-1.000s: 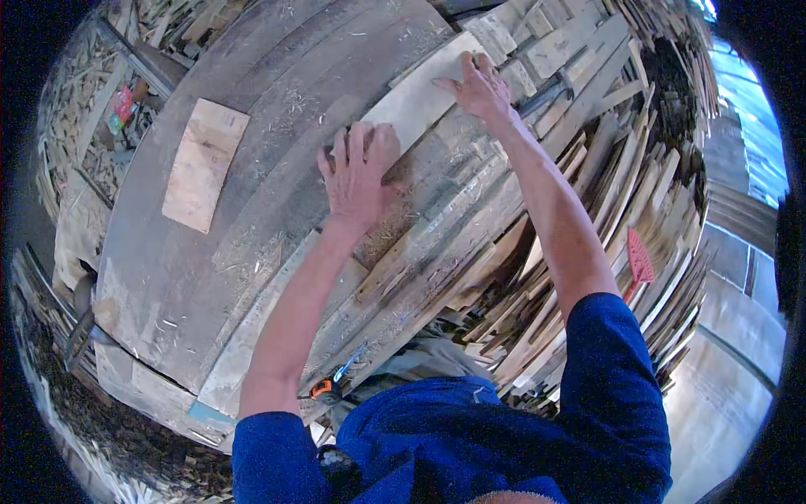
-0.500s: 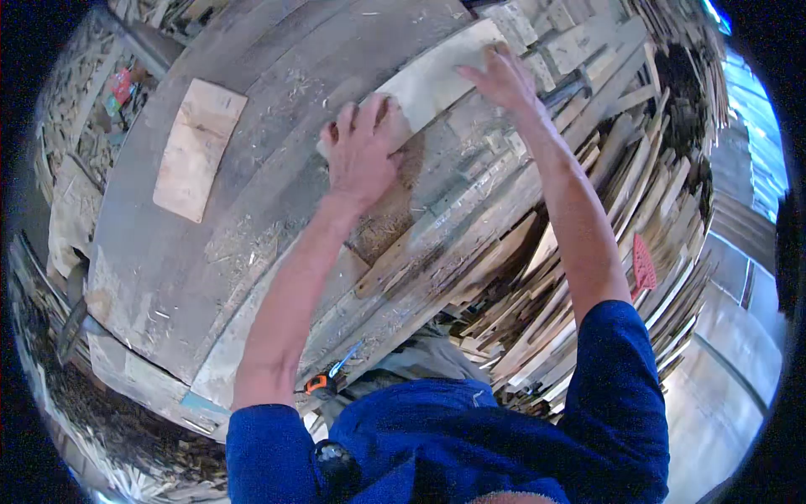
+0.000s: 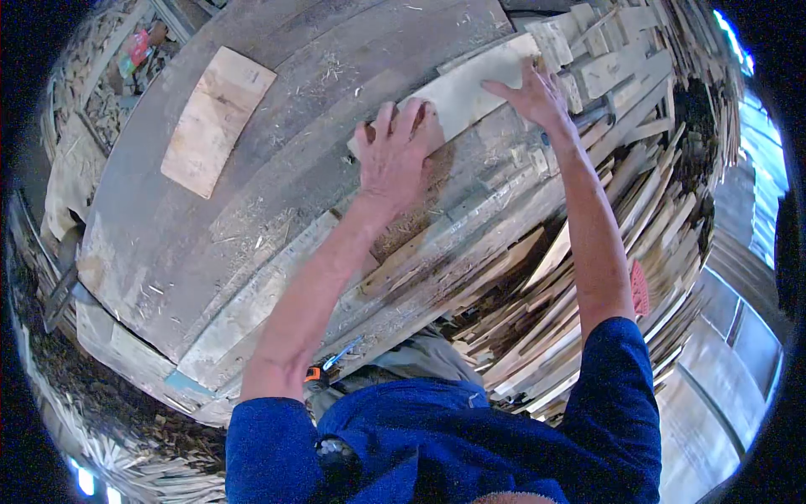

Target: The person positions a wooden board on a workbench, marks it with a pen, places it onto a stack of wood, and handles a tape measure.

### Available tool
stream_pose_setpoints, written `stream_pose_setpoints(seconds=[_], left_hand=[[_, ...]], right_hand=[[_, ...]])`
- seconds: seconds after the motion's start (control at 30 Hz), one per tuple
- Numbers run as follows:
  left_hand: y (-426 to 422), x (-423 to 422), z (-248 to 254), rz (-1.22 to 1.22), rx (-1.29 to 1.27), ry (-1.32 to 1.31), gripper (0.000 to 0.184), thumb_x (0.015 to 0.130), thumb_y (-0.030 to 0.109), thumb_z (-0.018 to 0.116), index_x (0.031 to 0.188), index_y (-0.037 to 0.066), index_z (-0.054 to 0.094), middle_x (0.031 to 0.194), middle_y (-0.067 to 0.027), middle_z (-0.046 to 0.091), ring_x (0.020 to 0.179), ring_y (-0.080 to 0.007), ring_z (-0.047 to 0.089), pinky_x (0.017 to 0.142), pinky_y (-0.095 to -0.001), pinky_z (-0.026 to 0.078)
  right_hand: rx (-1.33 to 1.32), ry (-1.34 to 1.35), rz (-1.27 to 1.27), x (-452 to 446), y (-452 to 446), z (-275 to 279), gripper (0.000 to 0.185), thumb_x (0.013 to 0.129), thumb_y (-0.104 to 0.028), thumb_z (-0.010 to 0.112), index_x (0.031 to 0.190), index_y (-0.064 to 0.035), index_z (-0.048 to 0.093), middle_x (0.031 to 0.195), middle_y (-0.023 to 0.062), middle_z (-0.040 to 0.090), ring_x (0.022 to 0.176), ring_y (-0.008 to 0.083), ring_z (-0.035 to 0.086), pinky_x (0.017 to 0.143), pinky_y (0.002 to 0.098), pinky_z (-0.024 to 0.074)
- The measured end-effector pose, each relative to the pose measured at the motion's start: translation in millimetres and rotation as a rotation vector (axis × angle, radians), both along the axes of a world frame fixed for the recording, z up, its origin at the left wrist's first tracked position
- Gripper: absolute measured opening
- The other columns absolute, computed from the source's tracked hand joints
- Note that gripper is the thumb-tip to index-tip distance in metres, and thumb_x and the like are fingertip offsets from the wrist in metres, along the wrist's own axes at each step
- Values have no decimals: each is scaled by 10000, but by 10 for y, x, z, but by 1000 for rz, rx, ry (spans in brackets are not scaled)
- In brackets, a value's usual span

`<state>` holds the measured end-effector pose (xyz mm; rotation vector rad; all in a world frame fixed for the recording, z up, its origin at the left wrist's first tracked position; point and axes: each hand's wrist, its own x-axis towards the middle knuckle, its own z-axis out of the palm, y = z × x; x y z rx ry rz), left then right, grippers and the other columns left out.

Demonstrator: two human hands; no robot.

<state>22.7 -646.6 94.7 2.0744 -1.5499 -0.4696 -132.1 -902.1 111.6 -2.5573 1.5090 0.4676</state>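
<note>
A pale wooden board point(image 3: 478, 88) lies at a slant on the bench, its left end under my left hand point(image 3: 392, 160). The fingers of that hand are bent over the board and closed on it. At the board's other end is my right hand point(image 3: 539, 99), its thumb stretched out over the board's top and its fingers apart along the end. My right fingertips are hard to make out against the wood behind them. Another flat wooden board point(image 3: 217, 122) rests on the bench to the left, apart from both hands.
Wood shavings point(image 3: 332, 67) are scattered on the plank bench point(image 3: 168, 277). Wood blocks point(image 3: 609, 71) lie beyond my right hand, and a large pile of thin wood strips point(image 3: 604, 269) stands to the right. An orange tape measure point(image 3: 313, 374) is near my left elbow.
The camera view has shifted, so the bench and boards appear in different places. Both hands keep about the same positions on the pale board.
</note>
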Motion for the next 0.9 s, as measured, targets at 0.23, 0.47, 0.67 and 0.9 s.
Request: stream_pose_setpoints(seconds=[0.23,0.47,0.67,0.9], left_hand=[[-86,124,21,-26,4,-41,780,732,181,817,1444,142,501,1470,-30,418,1374,-316,382,1051,-585,330],[-42,117,3,-22,-12,0,766,747,179,810,1447,153,501,1460,-43,429,1378,-326,383,1047,-608,328],[-29,111,25,-22,14,-65,864,704,184,850,1473,187,459,1476,-44,406,1371,-334,381,1038,-578,337],[-66,92,-63,-33,16,-116,822,765,227,797,1506,221,443,1506,-32,382,1392,-333,356,1075,-623,329]], right_hand=[[27,68,-51,146,-49,18,1314,684,-891,614,1554,50,319,1614,308,274,1514,447,244,1243,474,228],[56,147,-37,196,-97,45,1297,695,-881,616,1527,77,350,1591,311,320,1495,437,296,1238,460,247],[38,131,-18,226,-101,54,1262,681,-867,652,1470,95,436,1536,311,404,1446,434,381,1204,456,313],[136,-40,-50,193,-145,305,1139,686,-833,684,1395,47,545,1429,266,548,1327,391,533,1134,432,409]])
